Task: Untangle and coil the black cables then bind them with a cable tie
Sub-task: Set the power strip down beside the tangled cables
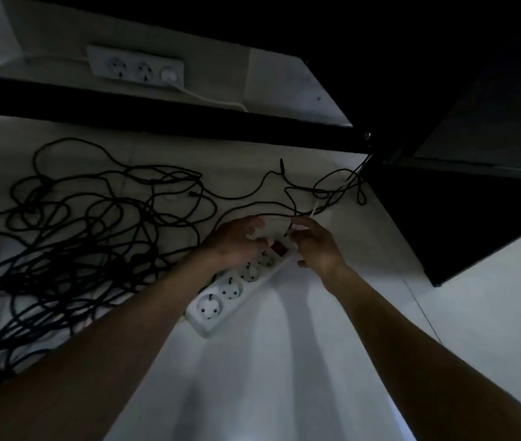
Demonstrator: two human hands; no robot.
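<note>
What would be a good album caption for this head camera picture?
Both hands, left hand and right hand, work a black cable above a white power strip, tangled cables beside.

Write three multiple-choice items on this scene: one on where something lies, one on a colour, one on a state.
1. Where does the tangle of black cables lie?
A. left of the hands
B. on the far power strip
C. right of the hands

2. What colour is the switch on the near power strip?
A. green
B. red
C. blue

3. What is the right hand doing?
A. lying flat
B. pressing the switch
C. pinching a black cable

Answers: 1 A, the heap spreads over the floor to the left; 2 B, it shows red between the hands; 3 C, its fingertips close on a strand.
</note>
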